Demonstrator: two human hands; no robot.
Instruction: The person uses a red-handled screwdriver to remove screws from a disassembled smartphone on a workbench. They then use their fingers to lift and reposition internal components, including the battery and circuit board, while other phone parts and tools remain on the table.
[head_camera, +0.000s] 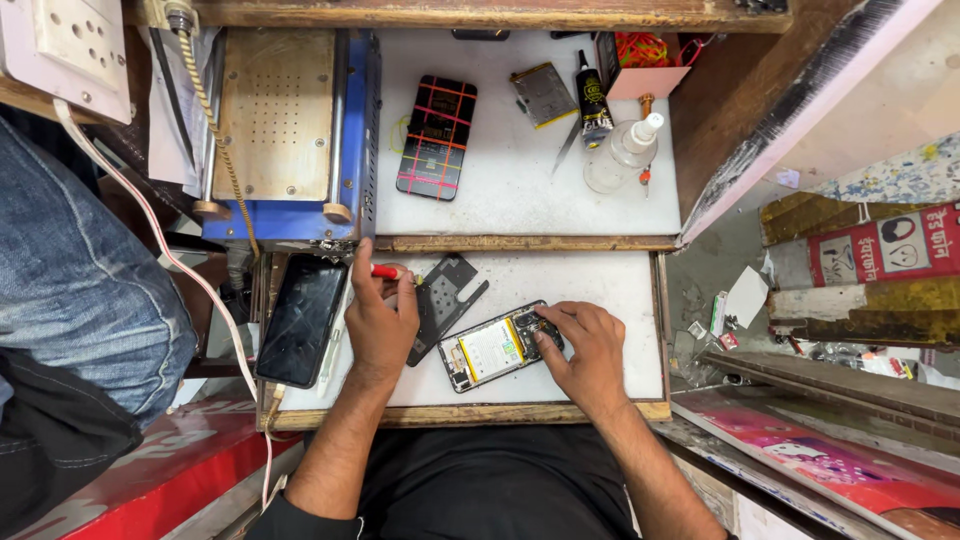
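Both bare forearms reach forward, side by side. The left hand (380, 318) is curled closed, knuckles up. The right hand (585, 340) lies palm down, fingertips pressing.

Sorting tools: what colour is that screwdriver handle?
Red, on the screwdriver in the left hand; head view.

A single camera, worn on the person's head, looks straight down on the desk (600, 290) from close above. Its wide view takes in both forearms at the bottom edge and the floor to the right.

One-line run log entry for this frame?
left hand: grips red-handled tool | right hand: fingers on opened phone | black cover plate between
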